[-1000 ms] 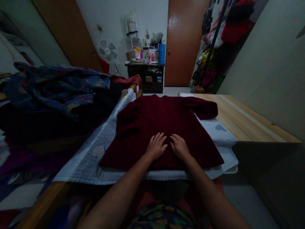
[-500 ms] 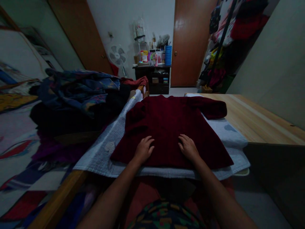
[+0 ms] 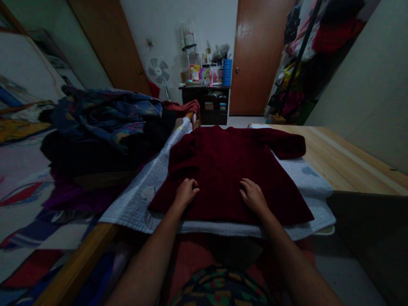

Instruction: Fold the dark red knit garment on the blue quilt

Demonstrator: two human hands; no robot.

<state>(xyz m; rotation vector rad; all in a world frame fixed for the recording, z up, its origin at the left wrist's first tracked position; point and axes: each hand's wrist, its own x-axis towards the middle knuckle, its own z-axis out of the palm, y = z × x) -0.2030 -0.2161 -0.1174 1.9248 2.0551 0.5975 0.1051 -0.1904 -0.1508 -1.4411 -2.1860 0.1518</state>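
Observation:
A dark red long-sleeved garment (image 3: 223, 170) lies spread on a pale blue quilted cloth (image 3: 199, 228). One sleeve stretches out to the right; the other side is bunched and folded at the left. My left hand (image 3: 185, 192) rests on the lower left part of the garment, fingers bent and a small gap between thumb and forefinger. On the lower middle-right part lies my right hand (image 3: 253, 194), its fingers extended and thumb apart. Neither hand grasps the fabric.
To the left, a heap of dark and blue patterned clothes (image 3: 105, 114) stands beside a wooden rail (image 3: 76, 259). A wooden tabletop (image 3: 344, 157) borders the cloth at right. Farther back are a fan (image 3: 158, 71), a dark cabinet (image 3: 204, 104) and a door (image 3: 251, 59).
My left hand has shifted slightly left and its fingers have curled more. My right hand stays in nearly the same place on the garment. The view has moved a little.

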